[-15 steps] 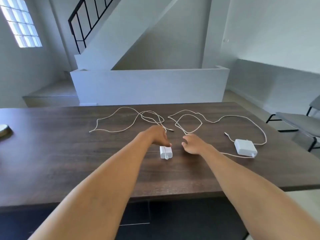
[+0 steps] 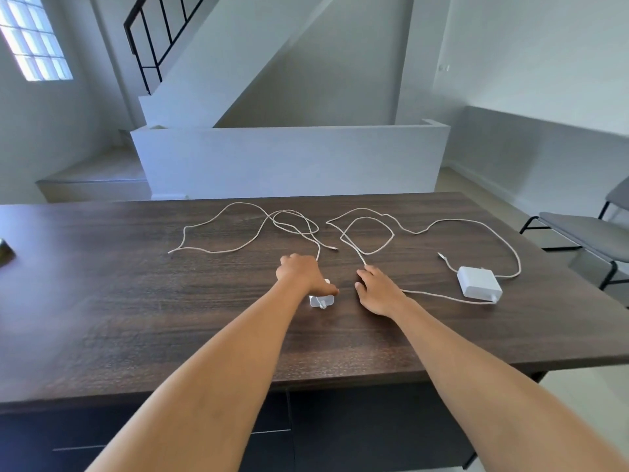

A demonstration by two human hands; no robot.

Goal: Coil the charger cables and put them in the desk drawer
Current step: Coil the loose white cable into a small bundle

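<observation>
Two white chargers lie on the dark wood-grain bench (image 2: 136,318), each with its thin cable sprawled loose, none coiled. On the left, the thin white cable (image 2: 238,248) wanders in open loops across the far half of the bench and runs back to the small white square plug adapter (image 2: 321,300) near the middle. The left hand (image 2: 301,272) sits over that adapter with fingers curled down onto its top. Just beside it the right hand (image 2: 376,289) rests with fingers relaxed, fingertips touching the second thin white cable (image 2: 371,229). That cable loops away to the larger flat white power brick (image 2: 479,285) on the right
</observation>
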